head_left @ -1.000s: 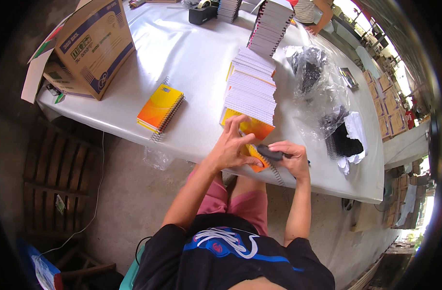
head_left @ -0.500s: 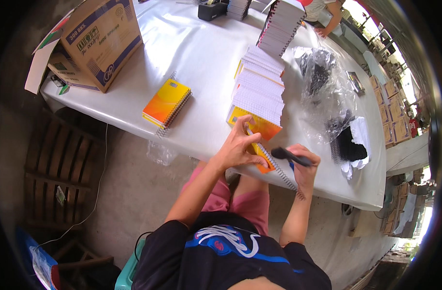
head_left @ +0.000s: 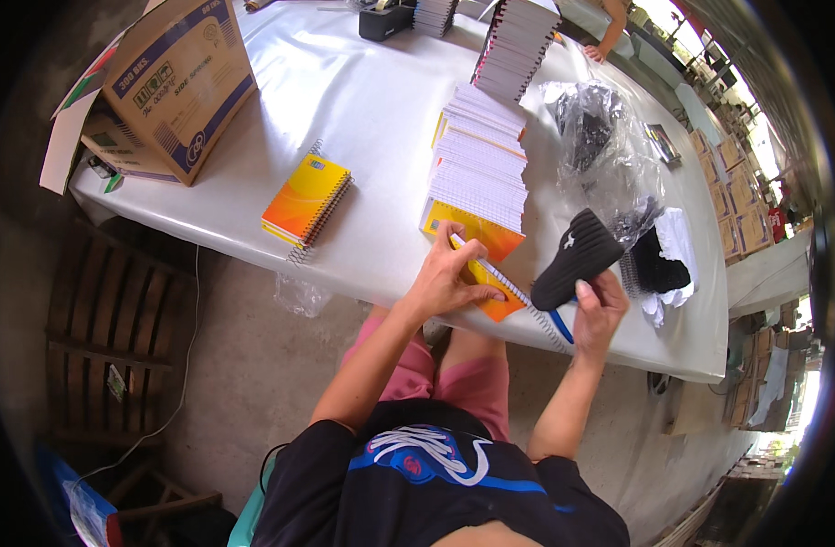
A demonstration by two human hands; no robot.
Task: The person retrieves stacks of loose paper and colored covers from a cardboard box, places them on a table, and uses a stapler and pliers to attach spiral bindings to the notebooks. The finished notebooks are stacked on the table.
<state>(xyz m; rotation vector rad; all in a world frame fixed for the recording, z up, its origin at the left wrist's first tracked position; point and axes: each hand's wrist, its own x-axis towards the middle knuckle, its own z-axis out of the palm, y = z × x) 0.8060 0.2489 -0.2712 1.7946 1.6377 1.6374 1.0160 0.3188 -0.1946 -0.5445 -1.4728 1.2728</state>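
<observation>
My left hand point(head_left: 449, 281) is closed on a small yellow-and-orange notebook point(head_left: 497, 304) at the table's front edge. A metal spiral wire point(head_left: 547, 324) runs along the notebook's edge and sticks out past its right end. My right hand point(head_left: 601, 314) pinches a black ribbed knit piece with a small white mark, which looks like a sock point(head_left: 577, 260), above the table. Below it is a blue curved strip or handle point(head_left: 561, 326), partly hidden by the hand. Just beyond my left hand stands a row of loose notebooks point(head_left: 477, 182), their page edges upward.
A spiral notebook stack point(head_left: 306, 201) lies to the left, near a cardboard box point(head_left: 176, 96). Bound books point(head_left: 516, 46) stand farther back. Clear plastic wrap point(head_left: 609, 159) and black and white cloths point(head_left: 668, 260) lie at right. Another person's hand point(head_left: 597, 53) rests at the far edge.
The black knit piece has swung up and spread out in my right hand, which has moved slightly right. My left hand still holds the notebook in nearly the same place.
</observation>
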